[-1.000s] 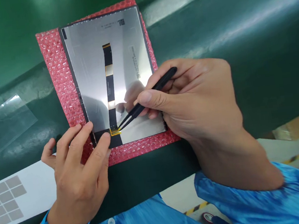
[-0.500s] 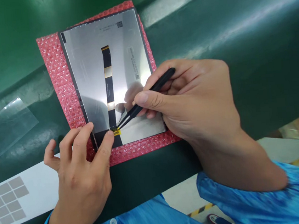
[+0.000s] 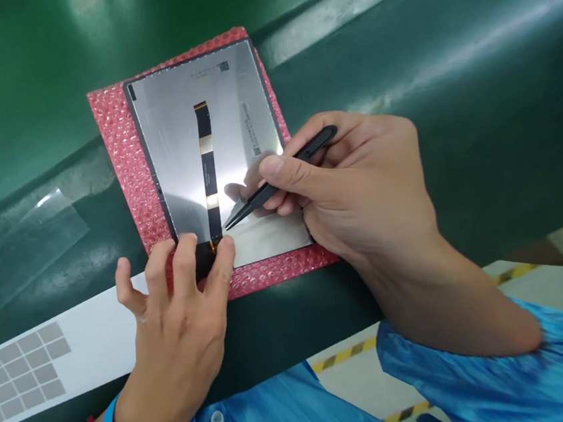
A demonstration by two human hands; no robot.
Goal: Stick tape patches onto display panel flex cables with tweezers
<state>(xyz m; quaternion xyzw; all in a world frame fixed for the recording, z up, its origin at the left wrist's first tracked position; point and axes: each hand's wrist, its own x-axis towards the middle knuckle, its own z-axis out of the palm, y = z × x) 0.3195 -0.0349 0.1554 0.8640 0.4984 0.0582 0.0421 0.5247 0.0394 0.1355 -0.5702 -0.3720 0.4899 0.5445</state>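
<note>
A flat display panel point(image 3: 185, 113) lies with its silvery back up on a pink bubble-wrap sheet point(image 3: 121, 147). Down its middle runs a black flex cable point(image 3: 209, 171) with two pale gold patches. My right hand point(image 3: 352, 170) holds black tweezers point(image 3: 278, 179), their tips close together just right of the cable's lower end; nothing shows between them. My left hand point(image 3: 176, 309) has its fingers spread at the panel's lower left corner. Its thumb presses at the foot of the cable, over the spot where yellow tape showed, now mostly hidden.
On the green work surface point(image 3: 454, 132) a white sheet with grey squares point(image 3: 96, 318) lies at left, and a clear plastic film point(image 3: 56, 221) above it. Beyond the near edge is a floor with yellow-black striped tape point(image 3: 347, 355).
My left thumb has moved right onto the yellow tape and covers it. The tweezers have lifted slightly off it and their tips have closed together. The whole view has shifted a little.
</note>
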